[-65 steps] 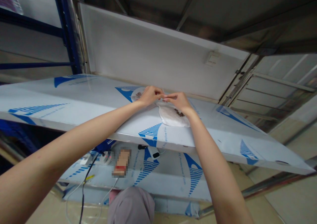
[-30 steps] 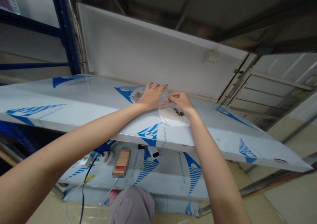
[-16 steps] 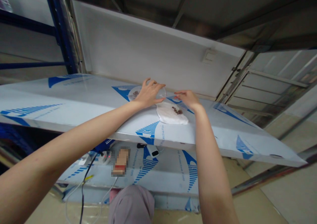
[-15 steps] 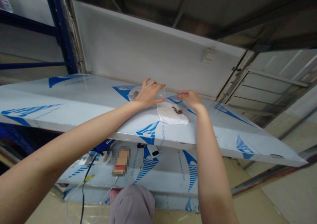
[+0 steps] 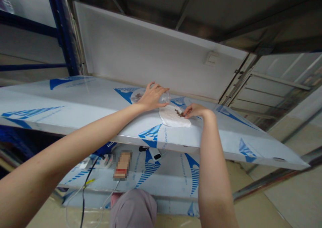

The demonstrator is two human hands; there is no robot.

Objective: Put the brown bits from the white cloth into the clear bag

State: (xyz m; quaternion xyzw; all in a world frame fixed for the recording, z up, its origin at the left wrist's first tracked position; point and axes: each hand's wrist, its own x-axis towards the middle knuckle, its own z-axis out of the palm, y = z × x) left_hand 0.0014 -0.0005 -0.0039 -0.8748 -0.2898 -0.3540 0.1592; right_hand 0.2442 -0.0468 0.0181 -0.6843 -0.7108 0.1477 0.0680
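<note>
Left hand [image 5: 151,98]: grip around a clear container [image 5: 164,97], fingers curved over its top, thumb along the near side, moderately wide to fit the body. The container lies on its side near the far edge of the surface [image 5: 75,98], mid-width, its open or narrow end hard to make out behind the fingers. Brown bits [image 5: 138,96] show through the plastic at the end beyond the hand.

Right hand [image 5: 195,111]: grip narrow, fingertips down at the far side of a white tissue [image 5: 172,118], right beside a small heap of brown pieces [image 5: 179,112]. Cannot tell whether any piece is held; the fingers hide the contact. The tissue lies flat and crumpled, just right of the container, nearly touching it.

Judgement: thin clear plastic suits a light, steady hold, without squeezing the walls. Small pieces handle best with the fingertips alone, keeping the palm clear of the tissue so it does not drag.

Surface carries blue-printed protective film [image 5: 149,135]. Below its near edge sits a lower sheet [image 5: 171,177] with a power strip [image 5: 105,161], a black cable [image 5: 88,177], a white device [image 5: 155,154] and a blurred object [image 5: 123,166]. Grey trouser fabric [image 5: 133,209] shows at the bottom. Behind the far edge rises a white panel [image 5: 141,50] with a wall switch [image 5: 211,58].
</note>
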